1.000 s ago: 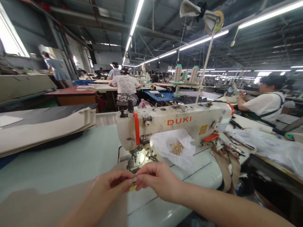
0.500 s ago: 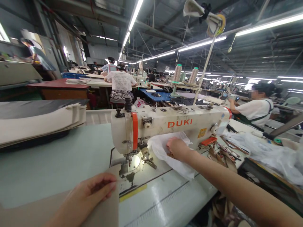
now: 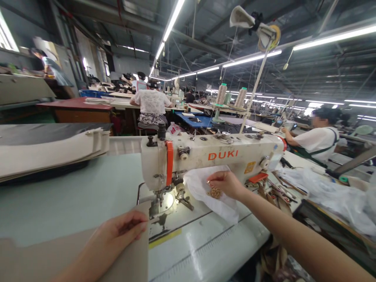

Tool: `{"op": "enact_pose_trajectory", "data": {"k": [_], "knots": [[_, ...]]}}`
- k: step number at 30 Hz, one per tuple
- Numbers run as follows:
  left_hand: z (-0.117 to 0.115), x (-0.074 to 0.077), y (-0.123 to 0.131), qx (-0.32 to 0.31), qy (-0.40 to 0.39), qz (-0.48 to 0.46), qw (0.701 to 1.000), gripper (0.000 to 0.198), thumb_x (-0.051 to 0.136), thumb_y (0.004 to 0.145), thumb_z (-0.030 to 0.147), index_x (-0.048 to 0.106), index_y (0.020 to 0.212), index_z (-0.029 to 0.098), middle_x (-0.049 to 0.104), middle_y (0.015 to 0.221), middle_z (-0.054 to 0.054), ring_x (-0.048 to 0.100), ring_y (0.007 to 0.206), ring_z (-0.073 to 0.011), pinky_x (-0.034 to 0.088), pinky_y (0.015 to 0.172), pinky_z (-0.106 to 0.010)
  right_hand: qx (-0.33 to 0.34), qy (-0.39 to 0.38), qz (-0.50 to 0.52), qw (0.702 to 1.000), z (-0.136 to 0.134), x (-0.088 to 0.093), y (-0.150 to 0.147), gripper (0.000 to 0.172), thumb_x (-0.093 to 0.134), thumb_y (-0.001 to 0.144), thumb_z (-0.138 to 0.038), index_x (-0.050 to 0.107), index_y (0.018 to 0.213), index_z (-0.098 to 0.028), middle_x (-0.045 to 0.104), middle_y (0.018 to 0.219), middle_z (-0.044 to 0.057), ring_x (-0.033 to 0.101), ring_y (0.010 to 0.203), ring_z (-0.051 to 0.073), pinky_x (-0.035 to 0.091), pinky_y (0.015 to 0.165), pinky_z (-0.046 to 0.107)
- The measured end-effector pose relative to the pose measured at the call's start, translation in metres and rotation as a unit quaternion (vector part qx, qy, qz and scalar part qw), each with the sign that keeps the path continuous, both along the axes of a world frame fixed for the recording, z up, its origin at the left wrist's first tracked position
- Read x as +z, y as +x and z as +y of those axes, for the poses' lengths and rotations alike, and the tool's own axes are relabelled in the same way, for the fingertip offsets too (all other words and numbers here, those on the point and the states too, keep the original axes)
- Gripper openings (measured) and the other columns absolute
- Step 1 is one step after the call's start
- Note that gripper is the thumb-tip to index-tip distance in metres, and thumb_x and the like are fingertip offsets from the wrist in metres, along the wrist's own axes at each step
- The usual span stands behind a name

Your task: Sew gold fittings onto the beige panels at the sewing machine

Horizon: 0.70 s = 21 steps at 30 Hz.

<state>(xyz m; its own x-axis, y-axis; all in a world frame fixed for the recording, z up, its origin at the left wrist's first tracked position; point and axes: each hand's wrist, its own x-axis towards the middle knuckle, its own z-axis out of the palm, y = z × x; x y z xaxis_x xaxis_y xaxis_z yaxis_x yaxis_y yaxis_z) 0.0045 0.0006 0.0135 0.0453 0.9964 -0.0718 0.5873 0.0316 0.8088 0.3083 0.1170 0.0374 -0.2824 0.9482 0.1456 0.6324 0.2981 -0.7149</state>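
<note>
My left hand (image 3: 122,231) pinches the edge of a tan fabric panel (image 3: 129,262) lying on the table in front of the needle of a white DUKI sewing machine (image 3: 211,154). My right hand (image 3: 226,184) reaches under the machine arm, fingers pinched on a small gold metal ring at the top of a pile of gold rings (image 3: 215,192). The rings lie on a crumpled white plastic bag (image 3: 202,188). The needle plate (image 3: 167,201) is lit by the machine lamp.
A stack of cream and dark fabric panels (image 3: 49,150) lies at the left. Tan straps and tools (image 3: 276,190) clutter the table right of the machine, with clear plastic (image 3: 331,192) beyond. Thread cones (image 3: 230,96) stand behind. Other workers (image 3: 319,137) sit at nearby tables.
A second ago both hands met at the fabric edge. My right hand then reached to the bag of gold rings and now lifts slightly with a ring pinched; the left stays on the fabric.
</note>
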Motion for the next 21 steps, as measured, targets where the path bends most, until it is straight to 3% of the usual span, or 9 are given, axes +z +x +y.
{"op": "enact_pose_trajectory", "data": {"k": [6, 11, 17, 21], "knots": [[-0.002, 0.001, 0.000, 0.002, 0.033, 0.007, 0.999, 0.028, 0.056, 0.071, 0.047, 0.069, 0.075, 0.023, 0.069, 0.072, 0.002, 0.062, 0.075, -0.0224, 0.043, 0.069, -0.024, 0.060, -0.056, 0.160, 0.984, -0.033, 0.007, -0.006, 0.033, 0.072, 0.067, -0.045, 0.072, 0.084, -0.017, 0.072, 0.079, 0.006, 0.067, 0.070, 0.019, 0.053, 0.068, 0.032], [-0.006, 0.006, 0.006, 0.017, 0.052, -0.005, 0.999, 0.023, 0.057, 0.071, 0.041, 0.071, 0.073, 0.022, 0.069, 0.071, 0.001, 0.061, 0.072, -0.0210, 0.043, 0.066, -0.025, 0.134, -0.186, 0.340, 0.912, -0.059, -0.003, -0.038, 0.034, 0.080, 0.059, -0.040, 0.071, 0.083, -0.019, 0.071, 0.080, 0.004, 0.067, 0.071, 0.018, 0.052, 0.071, 0.032], [-0.012, 0.001, 0.008, 0.003, 0.080, -0.042, 0.996, 0.020, 0.056, 0.075, 0.034, 0.071, 0.077, 0.020, 0.067, 0.071, 0.000, 0.058, 0.069, -0.0171, 0.042, 0.065, -0.023, 0.172, -0.183, 0.362, 0.898, -0.074, -0.030, -0.103, 0.025, 0.079, 0.061, -0.038, 0.070, 0.075, -0.019, 0.070, 0.073, 0.001, 0.065, 0.069, 0.015, 0.051, 0.071, 0.029], [-0.014, -0.002, 0.004, 0.017, 0.088, -0.063, 0.994, 0.019, 0.057, 0.076, 0.032, 0.070, 0.076, 0.020, 0.063, 0.066, 0.001, 0.055, 0.065, -0.0159, 0.040, 0.060, -0.023, 0.186, -0.198, 0.354, 0.895, -0.071, -0.036, -0.121, 0.025, 0.078, 0.062, -0.039, 0.070, 0.073, -0.018, 0.070, 0.071, 0.001, 0.064, 0.066, 0.015, 0.049, 0.067, 0.028]]}}
